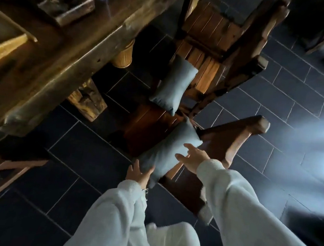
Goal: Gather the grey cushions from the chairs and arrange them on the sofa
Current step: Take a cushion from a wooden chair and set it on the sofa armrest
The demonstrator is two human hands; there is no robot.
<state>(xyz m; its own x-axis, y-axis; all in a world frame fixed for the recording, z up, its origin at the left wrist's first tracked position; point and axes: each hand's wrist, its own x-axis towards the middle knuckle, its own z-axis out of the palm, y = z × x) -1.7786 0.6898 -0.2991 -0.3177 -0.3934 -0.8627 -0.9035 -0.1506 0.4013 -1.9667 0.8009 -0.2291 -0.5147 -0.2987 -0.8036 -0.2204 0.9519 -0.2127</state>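
My left hand and right hand, fingers spread and gripping nothing, flank the near grey cushion propped on the wooden chair; a second cushion lies beyond.

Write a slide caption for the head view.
Both open hands, left hand and right hand, reach for the nearer grey cushion.

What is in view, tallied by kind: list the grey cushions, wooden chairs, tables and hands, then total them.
Grey cushions: 2, the near cushion and the far cushion
Wooden chairs: 2, the near chair and the far chair
Tables: 1, the wooden table
Hands: 2, left hand and right hand
Total: 7
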